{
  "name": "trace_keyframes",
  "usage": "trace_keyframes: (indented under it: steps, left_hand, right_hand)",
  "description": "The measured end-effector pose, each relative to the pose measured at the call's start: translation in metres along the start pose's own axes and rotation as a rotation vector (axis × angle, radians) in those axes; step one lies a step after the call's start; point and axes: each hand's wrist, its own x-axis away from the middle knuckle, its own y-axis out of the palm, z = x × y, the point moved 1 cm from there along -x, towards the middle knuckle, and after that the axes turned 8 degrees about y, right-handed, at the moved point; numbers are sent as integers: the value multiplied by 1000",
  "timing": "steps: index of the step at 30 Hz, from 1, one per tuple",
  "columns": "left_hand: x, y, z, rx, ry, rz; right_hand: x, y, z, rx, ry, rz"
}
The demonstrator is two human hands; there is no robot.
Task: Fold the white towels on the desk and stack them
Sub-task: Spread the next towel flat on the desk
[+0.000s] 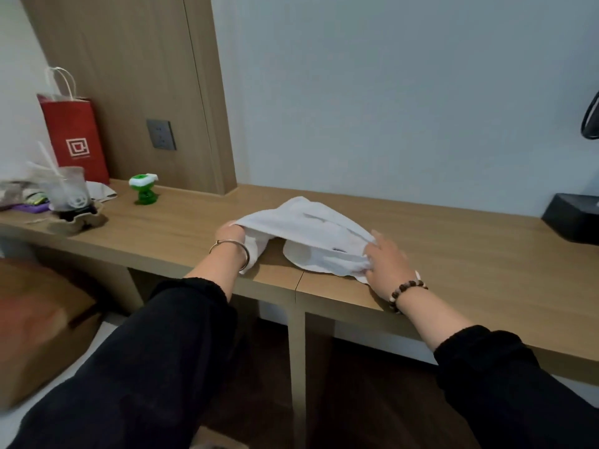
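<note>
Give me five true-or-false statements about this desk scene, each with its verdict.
1. Both the left hand and the right hand hold the white towel. True.
2. The red paper bag lies flat on the desk. False: it stands upright.
3. The green toy stands left of the white towel. True.
4. The black box sits at the desk's left end. False: it is at the right end.
5. The white towel lies folded in a neat stack. False: it is held up, loosely draped.

Soft cloth towel (311, 228), matt wooden desk (453, 254)

Towel (308, 231) mid desk (453, 254); bag (76, 137) far left.
</note>
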Motion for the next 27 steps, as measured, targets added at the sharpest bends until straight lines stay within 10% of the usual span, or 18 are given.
trace_keyframes:
  steps: [6,13,18,27]
  left_hand:
    - [-7,-42,-27,-80,76,103]
    - [31,8,2,-717,948,-166]
    - [71,73,4,-647,891,-409]
    - [44,80,-8,-594,1021,-315]
  right_hand:
    - [0,-25,41,230,358,-19]
    - [-5,-19,10,-267,263,80]
    - [-14,-2,0,-293,241,-180]
    - [-38,-8,9,-145,245,-249]
